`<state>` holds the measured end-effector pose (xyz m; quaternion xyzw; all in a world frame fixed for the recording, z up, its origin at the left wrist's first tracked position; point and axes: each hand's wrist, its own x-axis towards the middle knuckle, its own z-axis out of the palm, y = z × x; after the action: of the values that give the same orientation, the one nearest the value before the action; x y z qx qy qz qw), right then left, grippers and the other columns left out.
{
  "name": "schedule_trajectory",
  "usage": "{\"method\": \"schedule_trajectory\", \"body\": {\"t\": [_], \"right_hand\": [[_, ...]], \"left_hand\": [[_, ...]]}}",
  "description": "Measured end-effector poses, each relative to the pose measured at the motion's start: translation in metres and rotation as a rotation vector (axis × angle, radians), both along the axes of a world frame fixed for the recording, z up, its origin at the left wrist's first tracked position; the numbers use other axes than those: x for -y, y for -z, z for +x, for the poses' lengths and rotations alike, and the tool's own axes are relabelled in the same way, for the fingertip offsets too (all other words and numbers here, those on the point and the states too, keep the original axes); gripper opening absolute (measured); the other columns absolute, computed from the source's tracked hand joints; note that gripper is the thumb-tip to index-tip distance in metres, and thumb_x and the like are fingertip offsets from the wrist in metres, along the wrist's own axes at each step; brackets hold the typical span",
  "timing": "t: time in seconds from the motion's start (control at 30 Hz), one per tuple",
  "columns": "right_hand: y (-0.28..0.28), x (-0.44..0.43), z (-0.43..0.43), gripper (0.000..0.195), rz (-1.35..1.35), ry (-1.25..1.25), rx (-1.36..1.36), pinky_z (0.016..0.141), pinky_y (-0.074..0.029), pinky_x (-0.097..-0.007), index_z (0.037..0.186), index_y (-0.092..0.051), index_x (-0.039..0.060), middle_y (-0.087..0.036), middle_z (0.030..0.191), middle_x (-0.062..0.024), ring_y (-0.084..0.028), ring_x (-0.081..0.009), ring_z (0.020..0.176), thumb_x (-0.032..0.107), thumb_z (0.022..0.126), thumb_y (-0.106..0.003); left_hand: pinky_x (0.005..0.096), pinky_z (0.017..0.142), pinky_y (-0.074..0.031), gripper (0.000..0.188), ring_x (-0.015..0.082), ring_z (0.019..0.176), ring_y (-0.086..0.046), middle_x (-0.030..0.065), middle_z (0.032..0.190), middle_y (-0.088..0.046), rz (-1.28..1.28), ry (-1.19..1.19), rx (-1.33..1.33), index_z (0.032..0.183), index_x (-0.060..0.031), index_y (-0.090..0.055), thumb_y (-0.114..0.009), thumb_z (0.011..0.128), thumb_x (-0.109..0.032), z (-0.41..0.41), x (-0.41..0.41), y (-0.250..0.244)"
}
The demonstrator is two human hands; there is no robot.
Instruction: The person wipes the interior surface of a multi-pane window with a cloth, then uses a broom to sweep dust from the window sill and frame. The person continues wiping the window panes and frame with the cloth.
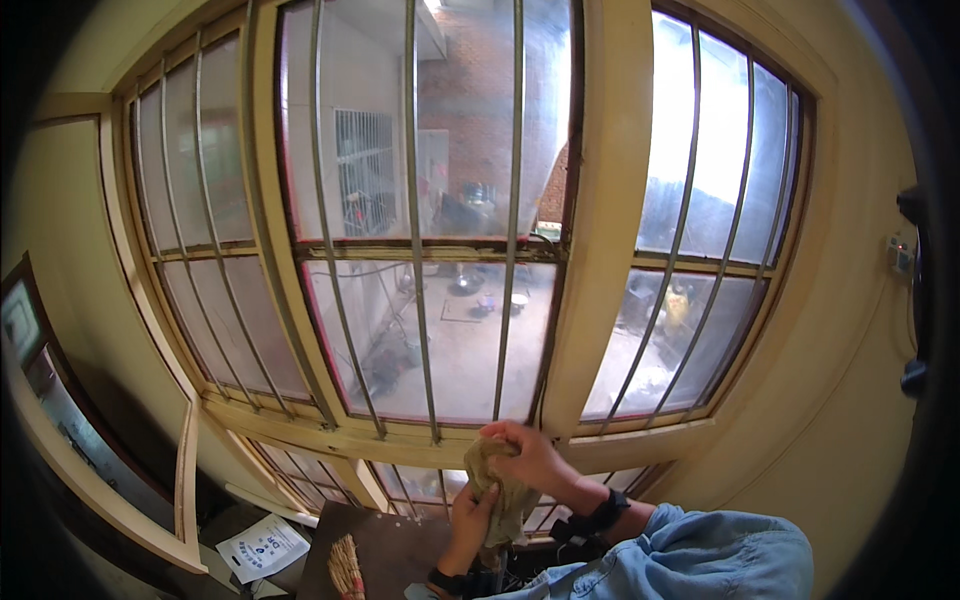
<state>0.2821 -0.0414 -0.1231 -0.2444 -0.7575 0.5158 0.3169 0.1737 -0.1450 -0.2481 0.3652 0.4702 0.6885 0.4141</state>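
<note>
A damp-looking, crumpled tan cloth (pixel 501 487) is bunched up between my hands, in front of the lower rail of a barred window. My right hand (pixel 525 457) grips its upper part, fingers curled into the folds. Lower down and to the left, my left hand (pixel 472 514) pinches the cloth's side with the thumb showing. The cloth's lower end hangs down beside the left wrist. Both wrists wear dark bands. Behind the hands stand vertical metal bars (pixel 420 322) before the window panes.
A straw hand brush (pixel 346 570) lies on a dark tabletop (pixel 397 547) below. Left of it is a white printed plastic bag (pixel 264 547). A yellow window frame (pixel 600 225) surrounds the panes. A wall socket (pixel 898 251) with plugs is at the right.
</note>
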Motion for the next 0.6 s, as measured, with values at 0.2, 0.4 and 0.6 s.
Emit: {"method": "schedule_trajectory", "body": {"t": [0.2,0.4,0.6], "right_hand": [[-0.028,-0.026,0.032,0.037,0.200,0.093,0.001,0.086,-0.053,-0.0276,0.114,-0.069,0.0007,-0.073,0.099,-0.0068,-0.065,-0.0113,0.094,-0.005,0.078,-0.062],[0.015,-0.035,0.041,0.036,0.228,0.156,0.124,0.085,-0.053,-0.0308,0.116,-0.068,-0.0006,-0.073,0.101,-0.0122,-0.065,-0.0129,0.095,0.000,0.081,-0.067],[0.030,-0.020,0.074,0.039,0.244,0.092,0.227,0.083,-0.056,-0.0340,0.121,-0.067,0.0005,-0.067,0.109,-0.0145,-0.070,-0.0245,0.094,0.006,0.083,-0.074]], "left_hand": [[0.0283,0.093,-0.048,0.039,0.0109,0.104,-0.060,0.0025,0.116,-0.067,0.070,0.185,0.405,0.128,0.0021,-0.061,-0.066,0.099,-0.023,-0.011,-0.001,-0.006],[0.0341,0.104,-0.048,0.045,0.0215,0.119,-0.062,0.0111,0.130,-0.064,0.249,0.250,0.629,0.136,0.0020,-0.055,-0.066,0.097,-0.016,-0.002,-0.007,-0.039],[0.0371,0.104,-0.048,0.041,0.0273,0.122,-0.060,0.0117,0.133,-0.062,0.442,0.121,0.662,0.138,-0.0005,-0.054,-0.056,0.098,-0.009,0.005,-0.044,-0.060]]}}
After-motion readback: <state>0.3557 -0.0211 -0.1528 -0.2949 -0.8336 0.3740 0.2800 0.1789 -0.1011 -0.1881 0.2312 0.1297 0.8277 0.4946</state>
